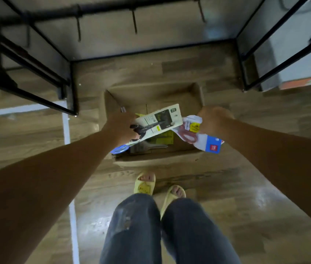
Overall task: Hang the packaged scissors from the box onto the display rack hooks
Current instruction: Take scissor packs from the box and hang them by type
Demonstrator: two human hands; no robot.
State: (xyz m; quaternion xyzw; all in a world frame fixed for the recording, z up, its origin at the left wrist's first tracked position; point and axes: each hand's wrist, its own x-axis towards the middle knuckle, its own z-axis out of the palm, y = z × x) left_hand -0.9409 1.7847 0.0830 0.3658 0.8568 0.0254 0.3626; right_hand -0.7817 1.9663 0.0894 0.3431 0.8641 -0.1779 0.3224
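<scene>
An open cardboard box (196, 96) sits on the wooden floor in front of my feet. Over it, my left hand (121, 126) grips a white card pack of black-handled scissors (162, 121). My right hand (212, 121) grips a white and blue pack of red-handled scissors (198, 138). More packs lie in the box, among them one with blue handles (120, 149) and a yellow-green card (167, 138). Above, the black display rack bar (112, 10) carries bare hooks (134, 20) that point toward me.
Black metal frames stand at the left (36, 73) and right (269, 54) of the box. White tape lines (67, 130) cross the floor on the left. My legs in jeans and yellow slippers (145, 183) are just behind the box.
</scene>
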